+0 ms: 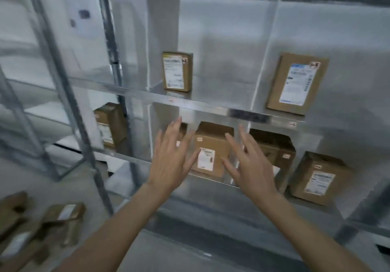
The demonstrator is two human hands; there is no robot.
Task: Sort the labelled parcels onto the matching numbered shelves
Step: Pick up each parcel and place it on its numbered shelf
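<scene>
Both hands up in front of the lower shelf [213,179], empty. Left hand [171,157] is flat, fingers spread wide, back of hand toward camera. Right hand [251,162] same: fingers splayed, nothing gripped. They sit on either side of the middle box [211,145], in front of it; can't tell if either one touches it.

The middle box stands upright on the lower shelf, white label [205,159] facing out, text too blurred to read. Left hand partly hides another box [182,130] just left of it. To its right, past a thin divider, a darker box [274,145] sits back in the bay, and further right a labelled box [320,179] stands at the shelf front, slightly tilted.

Upper shelf [211,105]: small box [177,71] upright near the left upright panel, bigger box [297,84] in the next bay right, leaning back. Both have labels facing out. Small tags on the shelf edges, unreadable.

Left bay, behind the rack post [63,86]: one more box [110,124] on a shelf at about the lower level.

Floor bottom left: loose pile of parcels [42,229], blurred, at least one with a white label up.

Whole frame is motion-blurred, no shelf numbers legible.
</scene>
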